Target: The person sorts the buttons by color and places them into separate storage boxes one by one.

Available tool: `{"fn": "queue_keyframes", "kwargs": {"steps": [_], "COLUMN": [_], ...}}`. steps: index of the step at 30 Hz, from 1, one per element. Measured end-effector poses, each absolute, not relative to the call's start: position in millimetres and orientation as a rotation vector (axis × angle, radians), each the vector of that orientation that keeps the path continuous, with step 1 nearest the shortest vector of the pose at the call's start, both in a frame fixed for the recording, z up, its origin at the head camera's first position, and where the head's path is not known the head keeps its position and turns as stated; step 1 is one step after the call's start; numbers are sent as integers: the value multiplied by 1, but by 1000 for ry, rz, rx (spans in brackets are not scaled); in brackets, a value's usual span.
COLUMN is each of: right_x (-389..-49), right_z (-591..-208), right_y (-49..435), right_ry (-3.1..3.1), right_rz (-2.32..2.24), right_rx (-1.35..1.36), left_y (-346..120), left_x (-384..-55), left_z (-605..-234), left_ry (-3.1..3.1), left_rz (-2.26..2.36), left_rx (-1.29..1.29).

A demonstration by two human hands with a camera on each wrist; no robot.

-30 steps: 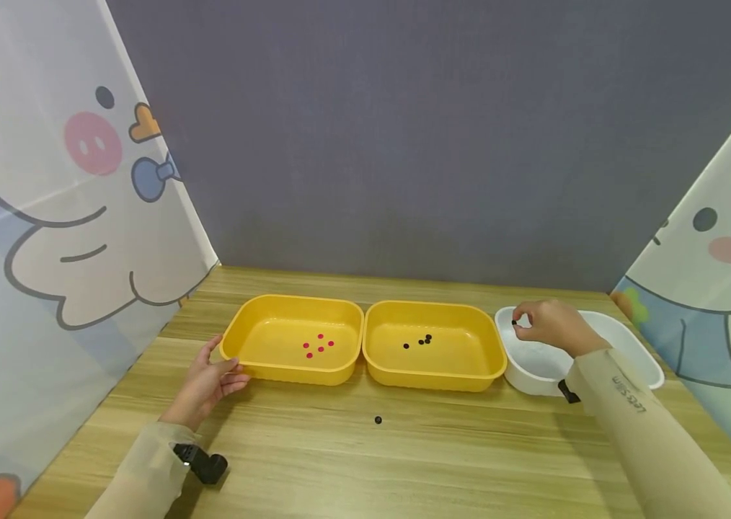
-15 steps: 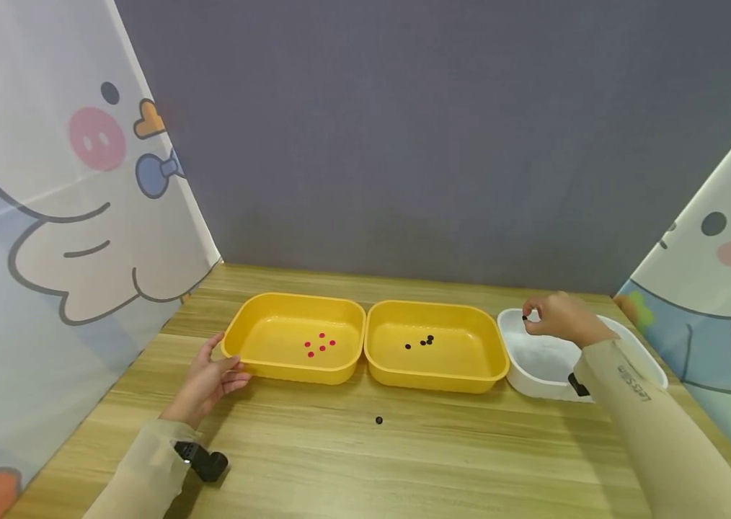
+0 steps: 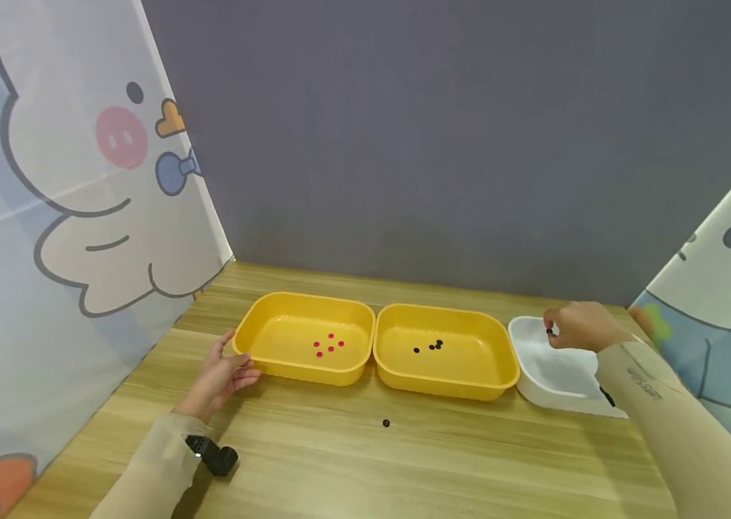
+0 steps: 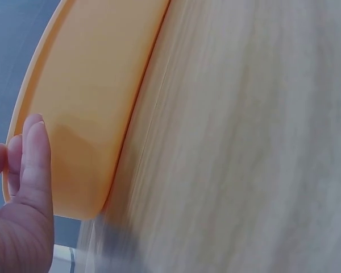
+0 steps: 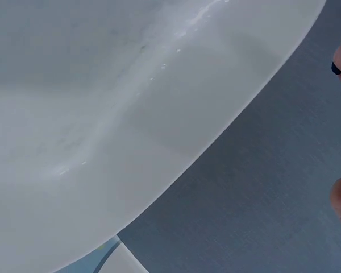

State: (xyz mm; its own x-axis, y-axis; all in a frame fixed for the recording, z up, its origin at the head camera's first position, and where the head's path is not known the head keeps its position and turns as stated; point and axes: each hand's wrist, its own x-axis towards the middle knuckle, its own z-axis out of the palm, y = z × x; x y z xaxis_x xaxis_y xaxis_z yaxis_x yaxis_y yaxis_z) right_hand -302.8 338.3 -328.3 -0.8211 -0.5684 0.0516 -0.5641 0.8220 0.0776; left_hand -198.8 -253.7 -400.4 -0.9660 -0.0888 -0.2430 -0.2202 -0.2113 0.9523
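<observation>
My left hand (image 3: 219, 375) grips the near left corner of the left yellow tray (image 3: 300, 369), thumb by the rim and fingers against the outer wall. In the left wrist view its fingers (image 4: 37, 159) lie along that wall. Several small red discs (image 3: 331, 349) are inside this tray. My right hand (image 3: 582, 326) pinches one small black disc (image 3: 549, 331) above the white tub (image 3: 550, 393); the right wrist view catches only some fingertips and the disc's dark edge. Several similar black discs lie in the middle yellow tray (image 3: 446, 386), and a small round black piece (image 3: 386, 423) sits on the table.
The three containers stand side by side across the wooden table (image 3: 313, 461). A grey panel (image 3: 404, 144) rises behind them, with cartoon-printed cloth (image 3: 99, 238) at both sides. My right forearm hides part of the white tub.
My right hand has shifted slightly right over the white tub, still pinching the black disc. The head view has turned a little. My left hand keeps its place on the tray.
</observation>
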Motion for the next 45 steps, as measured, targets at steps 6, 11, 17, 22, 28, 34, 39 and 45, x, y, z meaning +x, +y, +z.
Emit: {"fn": "queue_keyframes", "kwargs": {"steps": [6, 11, 17, 22, 28, 34, 39, 45], "right_x": [-305, -308, -311, -313, -315, -316, -315, -315], "right_z": [-327, -328, -329, -330, -331, -335, -334, -330], "right_y": [336, 333, 331, 332, 334, 336, 338, 333], "right_ry": [-2892, -2914, -2929, -2967, -3032, -3054, -3055, -3069], "right_rz": [-116, -110, -115, -113, -106, -89, -74, -60], "right_rx": [946, 930, 917, 893, 863, 848, 849, 804], "left_y": [-253, -251, -252, -254, -254, -254, -255, -257], "left_x": [-200, -201, -200, -200, -201, -201, -202, -201], "left_z": [-400, -402, -403, -403, -403, -402, -401, -399], "left_ry": [1916, 1919, 1882, 1869, 1884, 1908, 1909, 1896], "left_rz": [2335, 2332, 2359, 2361, 2349, 2334, 2334, 2340], "left_rx": [-372, -381, -382, -372, -367, -350, -361, -373]}}
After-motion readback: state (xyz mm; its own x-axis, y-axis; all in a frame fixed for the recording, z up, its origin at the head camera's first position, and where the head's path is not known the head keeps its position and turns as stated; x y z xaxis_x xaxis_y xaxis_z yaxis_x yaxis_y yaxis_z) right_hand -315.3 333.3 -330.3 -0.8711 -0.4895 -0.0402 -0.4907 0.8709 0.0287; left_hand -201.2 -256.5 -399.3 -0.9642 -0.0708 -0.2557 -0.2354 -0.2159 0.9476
